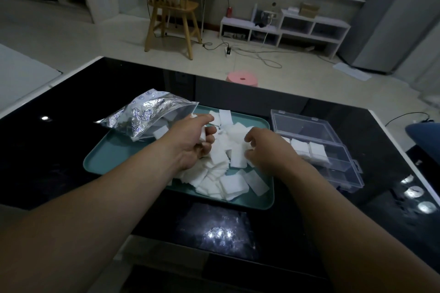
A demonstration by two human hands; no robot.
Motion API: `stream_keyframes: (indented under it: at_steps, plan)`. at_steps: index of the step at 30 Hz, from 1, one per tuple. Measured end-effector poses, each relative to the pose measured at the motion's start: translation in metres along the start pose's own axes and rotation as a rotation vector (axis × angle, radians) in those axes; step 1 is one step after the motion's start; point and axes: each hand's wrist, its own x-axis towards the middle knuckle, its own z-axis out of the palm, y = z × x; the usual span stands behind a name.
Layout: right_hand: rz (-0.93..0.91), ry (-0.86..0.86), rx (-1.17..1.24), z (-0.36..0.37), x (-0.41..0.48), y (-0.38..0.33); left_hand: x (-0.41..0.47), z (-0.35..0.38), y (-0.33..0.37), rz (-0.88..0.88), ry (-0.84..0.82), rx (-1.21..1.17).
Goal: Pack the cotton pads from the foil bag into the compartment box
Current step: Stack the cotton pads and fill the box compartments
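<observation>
Teal tray [107,156], cotton pads [233,183], foil bag [142,114]

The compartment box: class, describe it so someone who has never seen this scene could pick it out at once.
Find the glossy black table, then the teal tray heaped with cotton pads at its middle. Just right of the tray lies the compartment box: the only clear plastic case, lid open, with a few white pads sitting in its cells.
</observation>
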Motion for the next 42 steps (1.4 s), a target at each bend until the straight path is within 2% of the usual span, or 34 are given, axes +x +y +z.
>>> stream_keyframes:
  at_steps: [4,8,14,16,19,21,22,25,27,29,34,35,39,42]
  plan:
    - [0.038,-0.016,0.041,0.007,0.005,-0.003,-0.003,0.001,-0.001,0.0,0.004,0.054]
    - [-0.016,-0.021,-0.079,0.02,0.001,-0.008,-0.004,0.003,-0.007,-0.02,-0.004,0.099]
    - [-0.012,-0.099,0.078,-0.002,0.001,-0.004,-0.008,0.001,-0.007,0.022,-0.058,0.171]
    - [-0.019,-0.113,0.219,-0.023,-0.004,0.002,-0.008,-0.001,-0.005,0.057,-0.075,0.184]
    - [-0.049,-0.173,0.636,-0.05,-0.013,0.006,-0.012,-0.003,0.001,0.035,-0.135,0.186]
    - [-0.107,-0.249,0.832,-0.055,-0.016,0.002,-0.019,-0.002,0.003,-0.052,-0.253,0.176]
    - [-0.141,-0.27,0.853,-0.053,-0.016,-0.002,-0.022,-0.002,0.003,-0.1,-0.33,0.174]
    - [-0.191,-0.259,0.762,-0.042,-0.014,-0.018,-0.026,-0.001,0.001,-0.158,-0.519,0.181]
    - [-0.192,-0.215,0.749,-0.034,-0.013,-0.029,-0.026,-0.002,0.001,-0.142,-0.564,0.179]
    - [-0.185,-0.136,0.753,-0.028,-0.012,-0.038,-0.023,-0.005,0.002,-0.101,-0.509,0.172]
    - [-0.086,0.095,0.66,-0.031,-0.008,-0.036,-0.013,-0.019,0.012,0.01,-0.176,0.091]
    - [-0.106,0.057,0.581,-0.034,-0.01,-0.031,-0.012,-0.023,0.014,0.023,-0.141,0.073]
    - [-0.214,-0.296,0.074,-0.024,-0.027,-0.016,-0.015,-0.03,0.01,0.021,-0.092,0.127]
    - [-0.287,-0.357,-0.078,-0.009,-0.036,-0.013,-0.018,-0.024,0.002,-0.016,-0.108,0.17]
